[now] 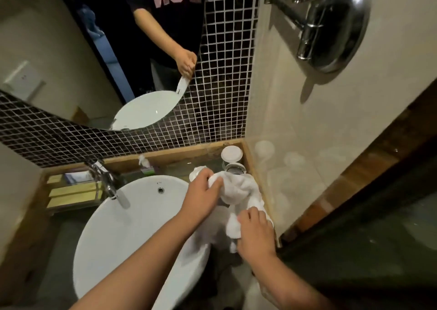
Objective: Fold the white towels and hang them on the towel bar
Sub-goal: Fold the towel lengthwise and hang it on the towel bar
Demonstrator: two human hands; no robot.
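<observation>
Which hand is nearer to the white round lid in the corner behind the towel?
Left. The left hand grips the towel just in front of the white lid; the right hand holds the towel lower down, farther from it.

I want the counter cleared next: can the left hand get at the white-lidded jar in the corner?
Probably yes, once free: the left hand grips the towel just before the jar, with nothing between them.

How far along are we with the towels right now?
Early. Nothing looks finished: the chrome wall fitting at upper right carries no towel. In hand: the left hand and right hand both grip one bunched white towel beside the sink. Left: folding and hanging it.
</observation>
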